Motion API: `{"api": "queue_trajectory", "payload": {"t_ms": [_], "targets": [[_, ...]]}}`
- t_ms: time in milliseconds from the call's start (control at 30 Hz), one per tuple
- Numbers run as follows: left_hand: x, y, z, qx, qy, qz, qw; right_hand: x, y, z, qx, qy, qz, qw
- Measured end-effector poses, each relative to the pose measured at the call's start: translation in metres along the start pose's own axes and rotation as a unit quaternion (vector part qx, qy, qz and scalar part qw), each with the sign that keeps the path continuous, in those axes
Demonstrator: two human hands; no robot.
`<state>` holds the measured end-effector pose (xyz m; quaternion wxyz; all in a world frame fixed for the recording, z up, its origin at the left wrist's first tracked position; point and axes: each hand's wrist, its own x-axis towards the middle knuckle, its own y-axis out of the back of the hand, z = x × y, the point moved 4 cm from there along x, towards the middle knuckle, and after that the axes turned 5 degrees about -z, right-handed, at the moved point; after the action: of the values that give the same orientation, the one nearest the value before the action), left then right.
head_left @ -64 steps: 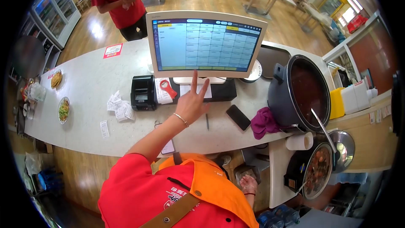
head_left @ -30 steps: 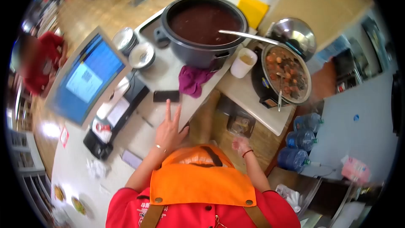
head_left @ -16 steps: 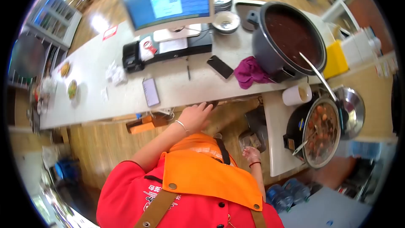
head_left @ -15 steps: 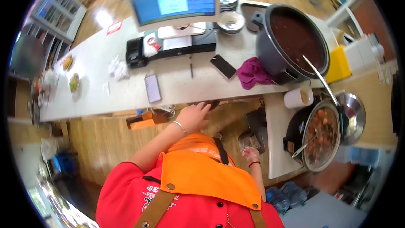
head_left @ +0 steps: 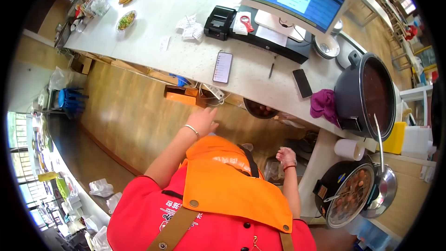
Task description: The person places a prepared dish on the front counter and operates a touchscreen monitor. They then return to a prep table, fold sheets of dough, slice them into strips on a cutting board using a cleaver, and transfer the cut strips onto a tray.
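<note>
My left hand [head_left: 203, 122], with a silver bangle at the wrist, hangs over the floor in front of the counter [head_left: 158, 0]. Its fingers are stretched out and hold nothing. Lower right, my right hand [head_left: 286, 157] wears a clear plastic glove and a red wristband. Its fingers are curled in, and nothing shows in them. A dark pot [head_left: 261, 109] with round brown food stands under the counter edge, between and beyond my hands. To the right of my right hand, a black pot [head_left: 350, 193] of round pieces in broth holds a ladle.
On the counter are a phone with a lit screen [head_left: 223, 67], a dark phone [head_left: 302, 83], a pen [head_left: 271, 70], a receipt printer [head_left: 220, 22], a monitor [head_left: 297, 0], a purple cloth [head_left: 324, 105] and a large pot of dark liquid [head_left: 350, 90]. An orange box [head_left: 181, 96] sits below.
My view has turned left, so the counter slants and its items sit further right. My left hand has come away from the counter edge, uncovering the pot under it. My right hand stays curled.
</note>
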<state>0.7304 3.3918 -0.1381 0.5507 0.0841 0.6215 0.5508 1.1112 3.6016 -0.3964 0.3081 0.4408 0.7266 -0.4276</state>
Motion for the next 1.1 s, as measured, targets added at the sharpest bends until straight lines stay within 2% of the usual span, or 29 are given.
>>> {"api": "queue_trajectory", "payload": {"t_ms": [133, 200, 233, 267, 333, 367, 400, 433, 467, 533, 667, 733, 767, 833, 867, 900, 933, 967, 1000, 1033, 1100], "targets": [[0.031, -0.03, -0.118, -0.129, -0.065, 0.024, 0.989, 0.014, -0.046, 0.058, -0.044, -0.033, 0.096, 0.994], [0.045, -0.052, -0.187, -0.215, 0.007, -0.017, 0.976, 0.02, -0.066, 0.078, -0.067, -0.053, 0.117, 0.989], [0.057, -0.083, -0.232, -0.253, 0.053, -0.017, 0.966, 0.021, -0.074, 0.087, -0.077, -0.064, 0.129, 0.987], [0.065, -0.126, -0.278, -0.29, 0.1, -0.017, 0.952, 0.02, -0.074, 0.094, -0.146, -0.067, 0.141, 0.977], [0.053, -0.206, -0.363, -0.32, 0.188, -0.023, 0.928, 0.02, -0.07, 0.106, -0.169, -0.086, 0.149, 0.97], [0.043, -0.229, -0.402, -0.36, 0.287, -0.063, 0.885, 0.035, -0.071, 0.12, -0.18, -0.096, 0.153, 0.967], [0.031, -0.275, -0.452, -0.476, 0.38, -0.071, 0.79, 0.076, -0.029, 0.152, -0.383, 0.002, 0.04, 0.923], [0.013, -0.277, -0.479, -0.491, 0.438, -0.04, 0.752, 0.111, 0.011, 0.185, -0.553, 0.136, -0.023, 0.822], [-0.005, -0.279, -0.498, -0.503, 0.494, -0.01, 0.709, 0.113, -0.001, 0.187, -0.583, 0.156, -0.007, 0.798], [-0.028, -0.292, -0.535, -0.476, 0.519, -0.005, 0.71, 0.097, -0.028, 0.182, -0.638, 0.13, 0.03, 0.759], [-0.011, -0.301, -0.563, -0.494, 0.497, 0.036, 0.713, 0.066, -0.125, 0.141, -0.69, 0.021, 0.053, 0.721], [0.025, -0.294, -0.569, -0.531, 0.446, 0.073, 0.717, 0.078, -0.128, 0.147, -0.649, 0.045, -0.002, 0.759], [0.045, -0.288, -0.565, -0.539, 0.422, 0.09, 0.723, 0.108, -0.098, 0.166, -0.601, 0.077, -0.047, 0.794], [0.079, -0.25, -0.537, -0.532, 0.399, 0.145, 0.733, 0.125, -0.105, 0.166, -0.617, 0.08, -0.097, 0.777], [0.105, -0.273, -0.547, -0.495, 0.38, 0.137, 0.769, 0.116, -0.143, 0.142, -0.683, 0.045, -0.1, 0.723], [0.127, -0.296, -0.555, -0.456, 0.36, 0.129, 0.803, 0.116, -0.156, 0.131, -0.68, 0.033, -0.091, 0.727], [0.134, -0.286, -0.54, -0.454, 0.35, 0.147, 0.806, 0.116, -0.165, 0.121, -0.678, 0.021, -0.083, 0.73], [0.139, -0.263, -0.505, -0.453, 0.339, 0.165, 0.808, 0.127, -0.154, 0.12, -0.607, 0.032, -0.064, 0.792], [0.142, -0.242, -0.479, -0.451, 0.329, 0.183, 0.81, 0.133, -0.15, 0.118, -0.564, 0.049, -0.058, 0.822], [0.145, -0.23, -0.467, -0.442, 0.324, 0.174, 0.818, 0.139, -0.146, 0.116, -0.519, 0.067, -0.053, 0.85], [0.15, -0.216, -0.453, -0.423, 0.314, 0.155, 0.836, 0.142, -0.16, 0.11, -0.483, 0.082, -0.051, 0.87]]}}
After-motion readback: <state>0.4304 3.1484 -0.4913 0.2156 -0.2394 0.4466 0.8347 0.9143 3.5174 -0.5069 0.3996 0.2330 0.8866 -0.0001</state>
